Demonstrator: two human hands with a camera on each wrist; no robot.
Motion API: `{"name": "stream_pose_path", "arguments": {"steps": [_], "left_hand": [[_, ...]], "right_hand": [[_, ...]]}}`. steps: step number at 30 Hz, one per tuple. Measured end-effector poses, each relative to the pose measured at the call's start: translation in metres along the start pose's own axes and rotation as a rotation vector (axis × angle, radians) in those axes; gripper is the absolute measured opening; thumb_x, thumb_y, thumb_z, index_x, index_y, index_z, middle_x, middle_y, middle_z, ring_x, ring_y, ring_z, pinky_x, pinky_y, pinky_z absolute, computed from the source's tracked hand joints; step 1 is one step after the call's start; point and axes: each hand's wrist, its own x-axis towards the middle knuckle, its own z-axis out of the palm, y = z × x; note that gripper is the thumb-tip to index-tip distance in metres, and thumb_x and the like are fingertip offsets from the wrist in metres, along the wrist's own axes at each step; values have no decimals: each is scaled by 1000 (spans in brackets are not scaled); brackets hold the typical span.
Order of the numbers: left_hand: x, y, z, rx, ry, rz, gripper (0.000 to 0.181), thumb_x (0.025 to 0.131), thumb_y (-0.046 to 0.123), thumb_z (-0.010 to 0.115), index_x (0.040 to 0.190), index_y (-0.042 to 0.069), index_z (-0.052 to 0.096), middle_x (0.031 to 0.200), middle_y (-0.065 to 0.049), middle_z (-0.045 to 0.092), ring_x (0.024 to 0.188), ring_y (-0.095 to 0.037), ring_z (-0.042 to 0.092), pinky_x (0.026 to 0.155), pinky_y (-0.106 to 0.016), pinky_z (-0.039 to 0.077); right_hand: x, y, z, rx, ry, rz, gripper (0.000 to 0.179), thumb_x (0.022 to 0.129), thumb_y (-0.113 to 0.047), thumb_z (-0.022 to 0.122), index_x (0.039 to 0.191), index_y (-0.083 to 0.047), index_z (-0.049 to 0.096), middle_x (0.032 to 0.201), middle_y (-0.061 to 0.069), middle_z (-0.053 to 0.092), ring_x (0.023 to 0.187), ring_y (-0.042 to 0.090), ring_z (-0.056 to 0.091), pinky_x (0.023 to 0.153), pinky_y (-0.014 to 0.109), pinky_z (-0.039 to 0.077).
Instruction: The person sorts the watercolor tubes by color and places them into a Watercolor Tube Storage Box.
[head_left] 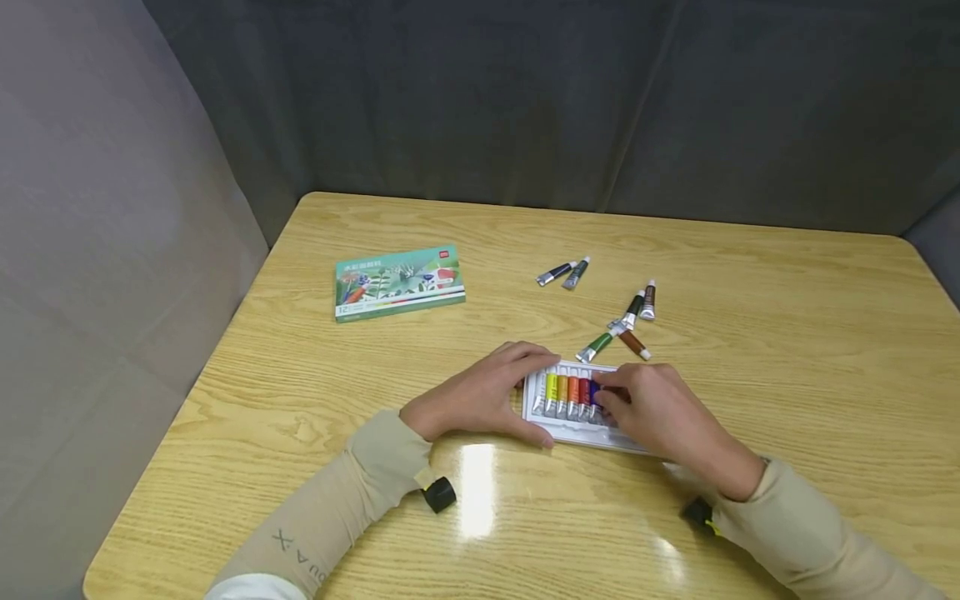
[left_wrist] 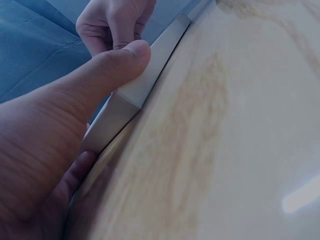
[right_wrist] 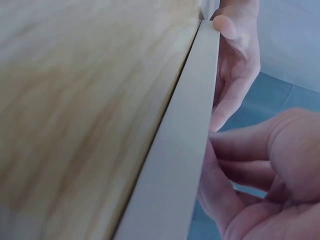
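Note:
A white plastic tray (head_left: 576,432) lies flat on the table, holding a row of small paint tubes: white, yellow, orange (head_left: 573,392), red and dark blue. My left hand (head_left: 480,398) grips its left end, thumb at the near edge and fingers at the far edge. Over the right part of the tray, my right hand (head_left: 663,412) pinches the dark blue paint tube (head_left: 595,390) between thumb and fingers. That hand hides the tray's right part. Both wrist views show the tray's pale side wall (right_wrist: 175,150) but none of the tubes.
Behind the tray lie loose paint tubes: a green one (head_left: 598,344), a brown one (head_left: 633,342), several darker ones, with a pair (head_left: 576,273) farther back. A green printed paint box (head_left: 400,283) lies at the back left. Dark cloth (head_left: 450,100) hangs behind the table.

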Motion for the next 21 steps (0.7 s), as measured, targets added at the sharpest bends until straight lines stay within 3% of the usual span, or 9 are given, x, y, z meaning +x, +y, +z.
{"name": "stream_pose_path", "arguments": {"steps": [5, 11, 15, 21], "left_hand": [[0, -1, 0, 2, 6, 10, 108, 74, 68, 83, 162, 24, 36, 165, 5, 37, 152, -15, 37, 126, -38, 37], [0, -2, -1, 5, 2, 11, 108, 75, 69, 82, 162, 25, 36, 165, 6, 37, 151, -14, 36, 125, -38, 38], [0, -3, -2, 2, 0, 6, 108, 74, 68, 83, 162, 26, 36, 164, 7, 38, 151, -13, 37, 125, -37, 38], [0, -3, -1, 1, -5, 17, 108, 75, 66, 84, 162, 24, 37, 163, 6, 38, 149, -12, 37, 125, -35, 38]], "right_hand": [[4, 3, -5, 41, -56, 31, 29, 98, -14, 69, 122, 1, 75, 79, 1, 77, 52, 5, 49, 44, 21, 36], [16, 4, -19, 25, -95, 12, 23, 99, -21, 68, 107, -4, 81, 69, -4, 71, 49, 6, 49, 43, 22, 34], [31, 5, -33, 19, -107, 12, 21, 100, -22, 67, 106, -7, 82, 70, -3, 73, 52, 8, 54, 44, 24, 37], [58, 6, -45, -18, -122, 36, 26, 100, -23, 67, 110, -3, 79, 88, 8, 80, 63, 9, 64, 55, 26, 50]]}}
